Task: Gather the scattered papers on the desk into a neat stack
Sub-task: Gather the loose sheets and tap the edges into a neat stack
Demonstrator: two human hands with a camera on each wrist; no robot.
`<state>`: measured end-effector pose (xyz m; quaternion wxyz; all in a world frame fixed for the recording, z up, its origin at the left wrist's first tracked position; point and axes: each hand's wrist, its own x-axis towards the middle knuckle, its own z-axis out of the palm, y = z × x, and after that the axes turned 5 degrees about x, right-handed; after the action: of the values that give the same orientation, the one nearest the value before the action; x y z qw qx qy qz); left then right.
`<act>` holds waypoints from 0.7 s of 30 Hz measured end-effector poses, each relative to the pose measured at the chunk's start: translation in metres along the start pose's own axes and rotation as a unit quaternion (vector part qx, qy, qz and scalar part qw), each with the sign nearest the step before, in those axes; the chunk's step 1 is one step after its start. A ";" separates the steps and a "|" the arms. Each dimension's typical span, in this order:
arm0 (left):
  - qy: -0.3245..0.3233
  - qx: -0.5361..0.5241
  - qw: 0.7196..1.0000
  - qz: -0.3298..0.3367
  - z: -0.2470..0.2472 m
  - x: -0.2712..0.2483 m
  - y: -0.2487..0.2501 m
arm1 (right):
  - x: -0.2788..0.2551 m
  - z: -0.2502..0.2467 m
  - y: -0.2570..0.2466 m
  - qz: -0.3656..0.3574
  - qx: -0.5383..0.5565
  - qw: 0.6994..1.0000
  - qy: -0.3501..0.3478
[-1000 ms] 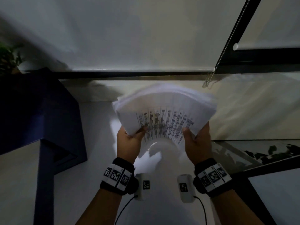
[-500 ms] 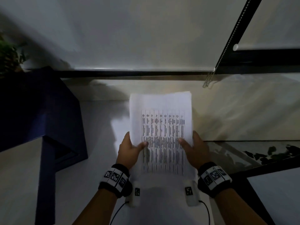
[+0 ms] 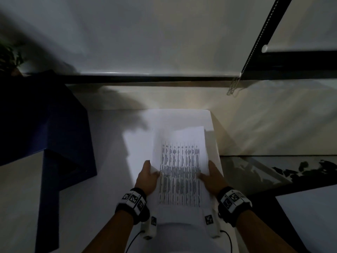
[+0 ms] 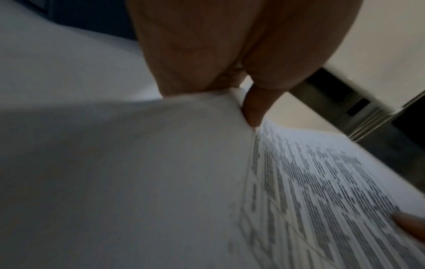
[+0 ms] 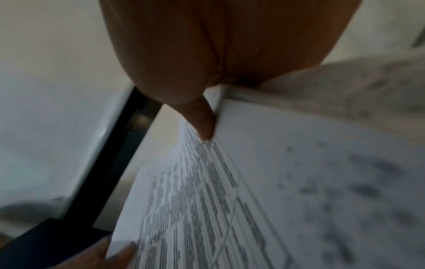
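Between the two hands: stack of papers [image 3: 180, 172], held lengthwise over the white desk [image 3: 113, 161], its printed columns facing up.
Left hand [image 3: 147, 178]: grips the stack's left long edge; thumb [image 4: 251, 109] on the printed top sheet, the other fingers hidden beneath the paper.
Right hand [image 3: 212, 177]: grips the right long edge the same way; thumb [image 5: 202, 120] pressed on top, fingers under the stack and out of sight.
Stack edges: far end uneven, one sheet's corner showing behind the top page just beyond the right thumb; in the right wrist view several sheet edges show at the thumb.
Beyond the fingertips: bare white desk, then a dark rail [image 3: 145, 79] under a pale window blind [image 3: 145, 33].
Left of the left hand: dark blue box-shaped unit [image 3: 36, 125], well apart from the papers.
Right of the right hand: glass surface [image 3: 273, 170] with dark reflections, near the stack.
Wrists: black bands with coded markers; small white devices with cables below each.
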<state>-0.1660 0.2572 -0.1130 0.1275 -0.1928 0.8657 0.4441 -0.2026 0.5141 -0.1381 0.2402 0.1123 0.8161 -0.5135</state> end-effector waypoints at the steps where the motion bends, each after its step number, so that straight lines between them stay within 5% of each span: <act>1: 0.035 -0.018 0.999 0.029 -0.005 -0.002 0.008 | -0.004 -0.002 -0.009 -0.023 0.009 1.000 0.019; 4: 0.112 -0.100 0.983 0.107 -0.022 -0.012 0.041 | -0.040 -0.012 -0.068 -0.116 0.052 0.989 0.070; 7: 0.098 -0.281 0.947 0.116 -0.029 -0.015 0.056 | -0.071 -0.028 -0.122 -0.220 0.041 0.968 0.114; 11: 0.026 -0.439 0.898 0.022 -0.023 -0.010 0.058 | -0.100 -0.052 -0.182 -0.357 -0.241 0.892 0.139; 15: -0.021 -0.382 0.924 -0.028 -0.011 0.002 0.034 | -0.104 -0.039 -0.203 -0.340 -0.461 0.818 0.051; 18: 0.057 -0.312 0.943 -0.103 -0.007 0.012 0.010 | -0.085 -0.020 -0.180 -0.299 -0.507 0.808 -0.021; 21: 0.177 -0.242 0.954 -0.031 -0.011 0.010 -0.004 | -0.075 -0.013 -0.170 -0.289 -0.523 0.801 -0.033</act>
<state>-0.1735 0.2436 -0.1138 -0.0643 -0.3198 0.7344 0.5952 -0.2148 0.4547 0.0384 0.1302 -0.2885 0.9469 -0.0572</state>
